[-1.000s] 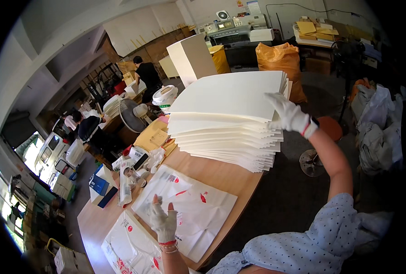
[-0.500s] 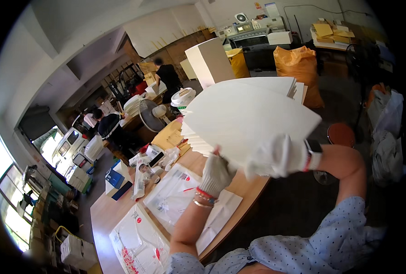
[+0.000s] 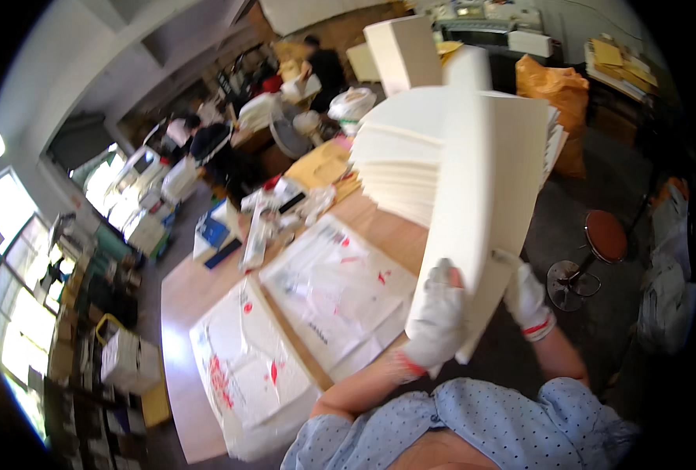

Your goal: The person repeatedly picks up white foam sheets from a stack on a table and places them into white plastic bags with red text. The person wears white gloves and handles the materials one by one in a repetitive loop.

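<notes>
In front of me I hold a tall white paper sheet (image 3: 451, 204), raised nearly upright and bent lengthwise, its upper edge smeared by motion. My left hand (image 3: 438, 313), in a pale work glove, grips its lower left part with the thumb on the near face. My right hand (image 3: 526, 301), gloved too, closes on the lower right edge of the cream panel (image 3: 516, 180); whether that panel belongs to the same sheet I cannot tell. Behind it, a thick fanned stack of white sheets (image 3: 399, 153) stands on the table, partly hidden.
Flat clear-wrapped white packs (image 3: 242, 352) with red marks lie on the wooden table (image 3: 179, 305). A blue-and-white box (image 3: 216, 229) and wrapped items sit farther left. A round red stool (image 3: 605, 236) and an orange sack (image 3: 555, 110) stand right. People work in the background.
A white sheet now stands bent upright between my hands, which have come nearer to my body. Both wrists have turned, and my view has shifted, bringing the stool fully into sight.
</notes>
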`<state>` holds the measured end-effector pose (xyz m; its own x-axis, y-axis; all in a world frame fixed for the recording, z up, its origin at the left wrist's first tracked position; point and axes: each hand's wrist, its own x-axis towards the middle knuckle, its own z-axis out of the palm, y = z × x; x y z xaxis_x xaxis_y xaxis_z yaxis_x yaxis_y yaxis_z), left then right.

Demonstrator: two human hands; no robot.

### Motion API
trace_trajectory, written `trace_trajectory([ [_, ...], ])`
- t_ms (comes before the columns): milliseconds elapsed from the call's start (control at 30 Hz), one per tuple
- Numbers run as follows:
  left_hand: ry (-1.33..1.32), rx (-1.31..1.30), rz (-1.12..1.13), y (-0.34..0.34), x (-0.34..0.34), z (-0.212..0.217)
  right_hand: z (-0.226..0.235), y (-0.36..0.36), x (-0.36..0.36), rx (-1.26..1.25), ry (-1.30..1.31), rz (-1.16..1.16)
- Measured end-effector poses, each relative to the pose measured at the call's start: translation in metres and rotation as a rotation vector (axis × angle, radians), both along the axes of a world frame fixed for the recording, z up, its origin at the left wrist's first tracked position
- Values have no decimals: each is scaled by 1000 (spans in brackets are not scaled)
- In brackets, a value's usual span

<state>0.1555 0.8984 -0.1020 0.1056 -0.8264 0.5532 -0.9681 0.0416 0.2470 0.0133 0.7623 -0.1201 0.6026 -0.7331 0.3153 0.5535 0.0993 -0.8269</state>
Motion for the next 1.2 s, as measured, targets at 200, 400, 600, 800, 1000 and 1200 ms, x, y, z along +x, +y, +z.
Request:
trace_trajectory([
  [200,410,71,-116,36,50,-30,-70,27,43,-356,267,-528],
  [400,915,60,579,97,230,-1,-11,36,-4,-615,426,-369],
  [600,1811,-201,-108,57,322,-67,-37,54,18,-1505,598,-326],
  [800,784,-262,-118,2,307,-133,-75,50,108,-1443,1304,133],
  [1000,402,142,64,-8,114,-56,-87,24,172,-944,1163,138],
  [1200,128,212,187,61,154,-155,-162,-23,238,-909,1323,-181],
])
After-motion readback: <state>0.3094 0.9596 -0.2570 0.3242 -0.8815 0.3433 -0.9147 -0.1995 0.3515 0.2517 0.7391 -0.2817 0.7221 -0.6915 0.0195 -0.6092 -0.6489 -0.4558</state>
